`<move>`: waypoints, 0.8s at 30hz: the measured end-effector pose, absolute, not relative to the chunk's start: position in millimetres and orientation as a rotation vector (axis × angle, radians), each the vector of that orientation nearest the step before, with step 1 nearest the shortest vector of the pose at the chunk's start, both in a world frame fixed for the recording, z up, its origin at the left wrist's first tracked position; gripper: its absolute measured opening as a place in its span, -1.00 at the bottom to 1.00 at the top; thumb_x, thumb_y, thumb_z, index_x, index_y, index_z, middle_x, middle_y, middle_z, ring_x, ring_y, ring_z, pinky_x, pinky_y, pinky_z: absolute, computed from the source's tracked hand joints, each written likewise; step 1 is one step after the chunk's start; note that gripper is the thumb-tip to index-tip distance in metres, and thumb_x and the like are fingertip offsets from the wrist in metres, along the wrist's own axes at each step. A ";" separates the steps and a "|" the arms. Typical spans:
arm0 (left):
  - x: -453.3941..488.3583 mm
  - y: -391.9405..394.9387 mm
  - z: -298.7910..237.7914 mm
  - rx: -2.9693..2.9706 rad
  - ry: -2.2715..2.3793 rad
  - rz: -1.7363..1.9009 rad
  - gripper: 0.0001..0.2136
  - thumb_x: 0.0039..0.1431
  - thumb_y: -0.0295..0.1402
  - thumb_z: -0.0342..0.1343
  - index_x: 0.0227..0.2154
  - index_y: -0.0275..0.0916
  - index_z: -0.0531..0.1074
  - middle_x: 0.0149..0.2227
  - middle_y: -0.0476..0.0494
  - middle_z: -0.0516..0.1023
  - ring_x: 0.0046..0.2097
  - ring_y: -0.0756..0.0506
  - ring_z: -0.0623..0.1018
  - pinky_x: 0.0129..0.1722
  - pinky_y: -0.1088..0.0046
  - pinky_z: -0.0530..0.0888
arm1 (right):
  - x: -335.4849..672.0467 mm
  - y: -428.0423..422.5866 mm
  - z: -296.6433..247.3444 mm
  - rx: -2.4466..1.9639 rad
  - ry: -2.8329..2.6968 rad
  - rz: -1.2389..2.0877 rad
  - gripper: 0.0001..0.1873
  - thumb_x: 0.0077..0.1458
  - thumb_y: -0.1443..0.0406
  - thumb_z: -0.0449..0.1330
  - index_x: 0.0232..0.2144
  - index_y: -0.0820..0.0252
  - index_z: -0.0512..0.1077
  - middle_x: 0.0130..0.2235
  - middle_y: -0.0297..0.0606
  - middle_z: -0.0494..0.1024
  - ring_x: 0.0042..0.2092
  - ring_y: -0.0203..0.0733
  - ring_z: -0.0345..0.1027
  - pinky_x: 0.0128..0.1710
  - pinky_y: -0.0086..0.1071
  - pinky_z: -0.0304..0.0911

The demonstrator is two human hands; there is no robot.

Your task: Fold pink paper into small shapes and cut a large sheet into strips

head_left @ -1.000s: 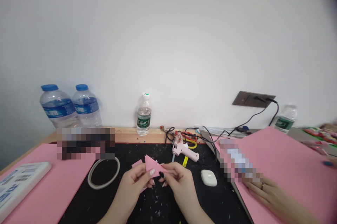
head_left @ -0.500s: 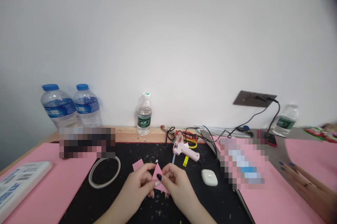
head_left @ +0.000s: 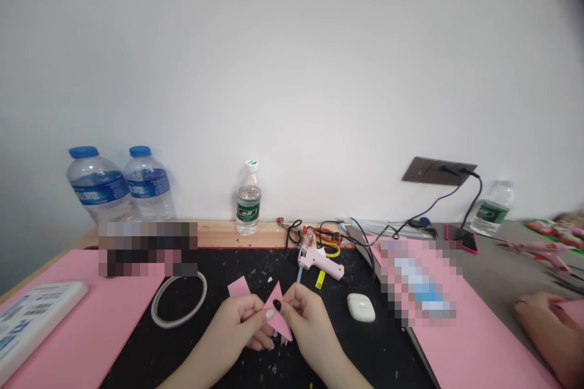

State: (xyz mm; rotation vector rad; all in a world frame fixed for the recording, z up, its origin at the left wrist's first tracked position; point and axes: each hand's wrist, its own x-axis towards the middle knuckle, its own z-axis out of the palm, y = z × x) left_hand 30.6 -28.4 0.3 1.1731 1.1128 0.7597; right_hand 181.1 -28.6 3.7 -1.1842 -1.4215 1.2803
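Left hand (head_left: 237, 322) and right hand (head_left: 308, 319), fingers (head_left: 289, 297) pinched firmly on the pink foam triangle (head_left: 279, 323) at six o'clock on the black mat (head_left: 351, 346); a slack pinch could drop it, with the hot glue gun (head_left: 319, 262) close by at twelve o'clock.

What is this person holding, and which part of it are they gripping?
A pointed piece of pink craft foam, pinched along its middle between the left hand and the right hand, with its upper and lower tips showing free.
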 end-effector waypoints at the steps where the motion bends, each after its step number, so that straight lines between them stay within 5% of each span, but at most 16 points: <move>1: 30.2 -28.5 0.5 1.182 1.107 0.768 -0.76 -0.01 -0.21 0.10 -0.59 -0.30 0.33 -0.54 -0.14 0.59 -0.50 -0.09 0.58 -0.51 0.48 0.44 | 180.9 -28.9 2.9 -1.185 -1.426 1.276 -0.71 0.01 0.16 0.13 -0.58 0.21 0.20 -0.66 -0.46 0.27 -0.67 -0.39 0.12 -0.69 -0.54 0.03; 6: 25.7 -28.1 4.0 1.267 1.062 0.783 -0.78 0.02 -0.25 0.07 -0.58 -0.30 0.35 -0.56 -0.12 0.58 -0.48 -0.10 0.59 -0.48 0.46 0.47 | 183.1 -31.4 3.8 -1.163 -1.430 1.314 -0.70 0.02 0.13 0.10 -0.57 0.20 0.18 -0.66 -0.46 0.26 -0.65 -0.39 0.13 -0.67 -0.54 0.04; 14: 24.1 -33.2 11.8 1.532 1.011 0.711 -0.83 0.02 -0.37 0.03 -0.61 -0.28 0.40 -0.61 -0.08 0.55 -0.52 -0.08 0.55 -0.48 0.47 0.45 | 188.9 -33.3 11.8 -1.175 -1.721 1.071 -0.87 -0.07 0.38 0.15 -0.61 0.25 0.34 -0.66 -0.48 0.19 -0.58 -0.42 0.02 -0.60 -0.54 -0.08; 24: 30.2 -33.7 5.9 1.339 0.977 0.767 -0.84 0.05 -0.29 0.04 -0.55 -0.26 0.31 -0.61 0.00 0.49 -0.54 -0.04 0.49 -0.51 0.50 0.41 | 183.4 -31.0 7.9 -1.120 -1.368 1.357 -0.71 -0.07 0.14 0.17 -0.61 0.23 0.26 -0.72 -0.47 0.25 -0.71 -0.39 0.15 -0.71 -0.53 0.06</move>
